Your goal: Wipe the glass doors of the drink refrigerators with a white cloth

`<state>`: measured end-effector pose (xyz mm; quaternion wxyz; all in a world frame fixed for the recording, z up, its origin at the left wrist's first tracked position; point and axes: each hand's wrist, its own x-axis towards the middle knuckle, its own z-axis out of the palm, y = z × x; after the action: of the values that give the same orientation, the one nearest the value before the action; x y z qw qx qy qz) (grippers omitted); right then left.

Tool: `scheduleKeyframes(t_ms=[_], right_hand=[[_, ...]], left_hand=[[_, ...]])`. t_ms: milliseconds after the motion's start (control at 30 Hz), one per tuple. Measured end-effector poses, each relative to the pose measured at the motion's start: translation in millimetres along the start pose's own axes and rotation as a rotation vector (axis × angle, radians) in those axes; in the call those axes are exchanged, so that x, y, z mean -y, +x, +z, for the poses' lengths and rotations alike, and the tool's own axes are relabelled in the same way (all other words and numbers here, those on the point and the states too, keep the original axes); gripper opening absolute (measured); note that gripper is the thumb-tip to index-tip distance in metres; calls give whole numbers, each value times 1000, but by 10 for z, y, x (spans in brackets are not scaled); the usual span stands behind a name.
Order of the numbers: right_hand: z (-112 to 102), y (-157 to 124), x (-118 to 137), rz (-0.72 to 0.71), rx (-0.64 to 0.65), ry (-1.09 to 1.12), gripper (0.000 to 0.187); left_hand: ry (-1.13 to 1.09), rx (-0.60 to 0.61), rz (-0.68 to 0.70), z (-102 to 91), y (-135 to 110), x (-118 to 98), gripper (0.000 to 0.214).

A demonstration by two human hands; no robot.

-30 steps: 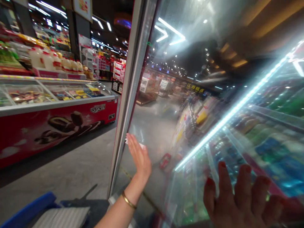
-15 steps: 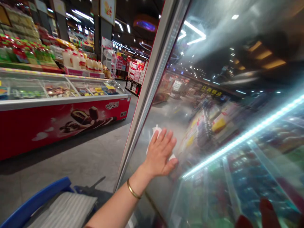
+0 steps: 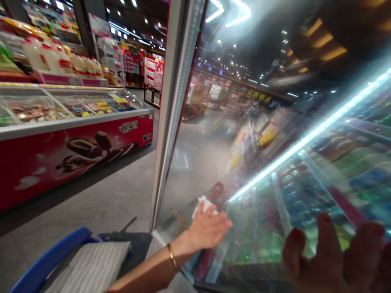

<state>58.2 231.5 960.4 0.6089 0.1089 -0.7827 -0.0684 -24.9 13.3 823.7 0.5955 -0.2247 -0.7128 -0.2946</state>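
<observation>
My left hand [image 3: 210, 231], with a gold bangle at the wrist, presses a crumpled white tissue [image 3: 199, 203] flat against a large glass pane [image 3: 201, 150]. Its fingers are stretched out, and they hide most of the tissue. At the lower right, in shadow, is my right hand [image 3: 331, 256], with fingers apart and red nails showing. Nothing shows in it; whether it touches the glass I cannot tell. Hazy smears and reflections of the shop cover the pane, and packaged goods [image 3: 360, 171] on lit shelves appear on its right side.
A metal frame [image 3: 172, 122] edges the pane on the left. Further left stands a red chest freezer [image 3: 100, 142] with bottles [image 3: 50, 57] above it. A blue handle [image 3: 51, 260] and a striped grey cloth [image 3: 91, 266] are at the lower left. Grey floor [image 3: 106, 191] lies between.
My left hand has slid down the glass with the tissue. My right hand has come further into view at the lower right. The view has shifted to the right.
</observation>
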Motion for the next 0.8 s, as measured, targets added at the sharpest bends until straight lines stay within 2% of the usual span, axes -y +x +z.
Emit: scheduleKeyframes(t_ms=[100, 167, 267, 333, 367, 400, 467, 567, 600, 667, 733, 800], right_hand=[[30, 59, 37, -48, -50, -104, 71], [58, 93, 65, -46, -66, -120, 68], [63, 115, 104, -40, -48, -129, 68], [52, 114, 118, -33, -38, -128, 71], [47, 110, 122, -29, -32, -128, 72], [45, 106, 123, -25, -28, -129, 72], [50, 99, 123, -23, -19, -132, 72], [66, 98, 117, -41, -38, -147, 71], [69, 100, 112, -45, -44, -152, 71], [65, 102, 100, -48, -45, -156, 70], [51, 103, 87, -64, -28, -155, 71], [35, 105, 84, -77, -16, -146, 70]], left_hand=[[6, -103, -276, -54, 77, 397, 78], [-19, -116, -370, 29, 144, 462, 77], [-105, -2, -328, 180, 72, 169, 76], [-154, 62, -282, 191, -71, -25, 81], [-163, 68, -278, 164, -135, -48, 84], [-159, 58, -289, 123, -175, -12, 87], [-124, -4, -346, 34, -152, 190, 85], [-74, -105, -446, 20, 67, 448, 79], [-77, -100, -448, 59, 129, 437, 79], [-115, -30, -377, 159, 149, 275, 81], [-166, 51, -263, 216, 32, 74, 84], [-183, 72, -191, 186, -128, 24, 81]])
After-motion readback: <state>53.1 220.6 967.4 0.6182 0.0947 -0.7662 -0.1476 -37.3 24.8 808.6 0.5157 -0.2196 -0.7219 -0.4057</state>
